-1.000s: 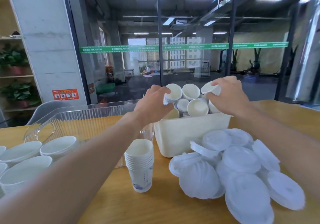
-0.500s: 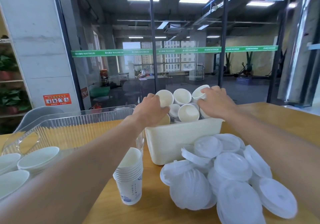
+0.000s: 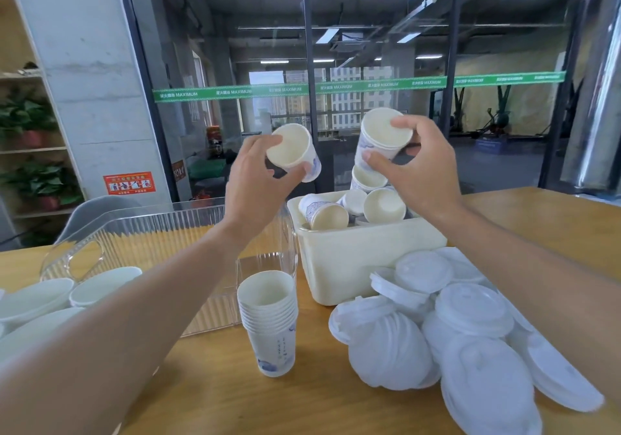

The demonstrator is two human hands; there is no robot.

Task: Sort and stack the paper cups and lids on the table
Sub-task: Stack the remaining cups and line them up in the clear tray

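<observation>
Lids (image 3: 470,327) lie nearest, in a loose white heap on the right part of the wooden table (image 3: 302,401), some flat and some leaning on each other. Just left of this heap stands a stack (image 3: 268,320) of paper cups, upright, mouth up, with blue print low on the outer cup. At the far left edge some shallow white bowls (image 3: 43,303) sit close together. Behind the stack there is a clear tray (image 3: 151,236) with ribbed walls; the left forearm passes above it. Just behind the heap stands a cream bin (image 3: 363,259), and the lids touch its front wall. Inside the bin several loose cups (image 3: 356,206) lie on their sides, mouths toward the camera, piled on each other. Above the left side of the bin the left hand (image 3: 258,182) holds one cup (image 3: 295,152) in the air, thumb and fingers curled round its wall, the cup tilted so its mouth faces the camera. Above the bin the right hand (image 3: 423,169) grips a second cup (image 3: 383,135), thumb at the side and fingers over the rim, also tilted toward the camera; it looks like more than one cup nested together, but I cannot tell it for sure. The two held cups are apart and do not touch. Farther behind the table are glass walls with a green stripe, and shelves with plants (image 3: 30,125) at the left.
</observation>
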